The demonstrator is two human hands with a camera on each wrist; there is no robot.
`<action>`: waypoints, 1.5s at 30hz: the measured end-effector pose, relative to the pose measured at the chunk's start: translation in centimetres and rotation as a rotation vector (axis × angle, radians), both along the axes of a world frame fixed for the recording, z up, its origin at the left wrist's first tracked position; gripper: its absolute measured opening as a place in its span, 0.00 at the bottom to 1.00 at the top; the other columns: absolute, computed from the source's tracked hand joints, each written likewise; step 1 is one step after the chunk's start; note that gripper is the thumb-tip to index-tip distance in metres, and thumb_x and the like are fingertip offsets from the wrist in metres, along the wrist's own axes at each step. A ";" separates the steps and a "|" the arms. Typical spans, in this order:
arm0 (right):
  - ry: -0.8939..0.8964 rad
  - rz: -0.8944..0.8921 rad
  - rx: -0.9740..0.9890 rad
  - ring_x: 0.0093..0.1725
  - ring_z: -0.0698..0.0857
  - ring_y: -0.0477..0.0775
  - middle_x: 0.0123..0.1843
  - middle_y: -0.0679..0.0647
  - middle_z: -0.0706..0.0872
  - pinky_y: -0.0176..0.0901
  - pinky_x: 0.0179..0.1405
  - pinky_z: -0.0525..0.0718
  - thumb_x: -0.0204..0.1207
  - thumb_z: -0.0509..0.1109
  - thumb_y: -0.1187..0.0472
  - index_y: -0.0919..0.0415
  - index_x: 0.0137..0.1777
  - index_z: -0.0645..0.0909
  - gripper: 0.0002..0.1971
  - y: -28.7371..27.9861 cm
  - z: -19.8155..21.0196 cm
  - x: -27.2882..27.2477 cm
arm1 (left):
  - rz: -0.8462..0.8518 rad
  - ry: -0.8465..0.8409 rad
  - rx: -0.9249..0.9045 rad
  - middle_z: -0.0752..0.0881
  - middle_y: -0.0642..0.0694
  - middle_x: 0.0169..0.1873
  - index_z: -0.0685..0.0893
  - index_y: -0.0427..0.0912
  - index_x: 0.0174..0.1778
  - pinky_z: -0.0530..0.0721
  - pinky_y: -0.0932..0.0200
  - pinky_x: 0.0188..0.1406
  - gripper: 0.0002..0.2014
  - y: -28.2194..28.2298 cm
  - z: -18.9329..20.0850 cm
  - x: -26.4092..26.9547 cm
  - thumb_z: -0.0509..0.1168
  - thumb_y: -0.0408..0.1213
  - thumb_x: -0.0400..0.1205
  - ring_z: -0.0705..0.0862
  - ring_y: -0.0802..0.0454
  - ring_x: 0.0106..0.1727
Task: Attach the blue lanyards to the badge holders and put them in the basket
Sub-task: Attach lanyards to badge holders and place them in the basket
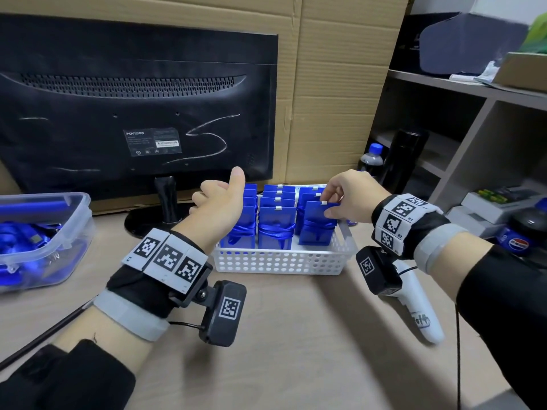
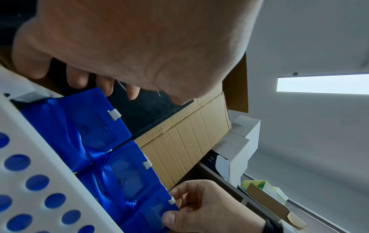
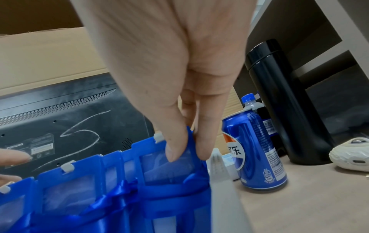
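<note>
Step in hand: seating one finished badge holder (image 1: 318, 221) at the front of the right-hand row in the white perforated basket (image 1: 281, 261).
Right hand (image 1: 344, 193): pinches the top edge of that holder, thumb on the near face and fingers behind; the holder stands upright, already inside the basket.
Left hand (image 1: 220, 202): hovers over the left row, thumb raised, fingers loosely curled, holding nothing.
Lanyard (image 1: 321, 226): blue ribbon wrapped around the middle of the held holder.
Done so far: three rows of wrapped holders stand in the basket; the left and middle rows look full.
Left to do: release this holder. A clear plastic tub (image 1: 44, 247) at the left edge holds more blue lanyard material, so further units probably remain; how many cannot be told.
Basket position: on the desk in front of the monitor (image 1: 133, 99).
</note>
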State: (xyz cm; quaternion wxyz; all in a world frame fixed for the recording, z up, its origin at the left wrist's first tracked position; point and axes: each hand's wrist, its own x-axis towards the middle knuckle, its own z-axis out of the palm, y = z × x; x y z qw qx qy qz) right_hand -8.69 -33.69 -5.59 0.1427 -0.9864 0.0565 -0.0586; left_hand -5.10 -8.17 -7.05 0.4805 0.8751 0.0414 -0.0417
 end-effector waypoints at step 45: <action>-0.042 0.006 -0.033 0.42 0.89 0.50 0.42 0.50 0.91 0.35 0.36 0.80 0.67 0.88 0.64 0.55 0.46 0.91 0.11 -0.3 1.9 0.0 | 0.038 -0.017 -0.022 0.69 0.42 0.76 0.68 0.48 0.63 0.67 0.45 0.73 0.26 0.2 1.2 -0.6 0.43 0.67 0.90 0.71 0.41 0.75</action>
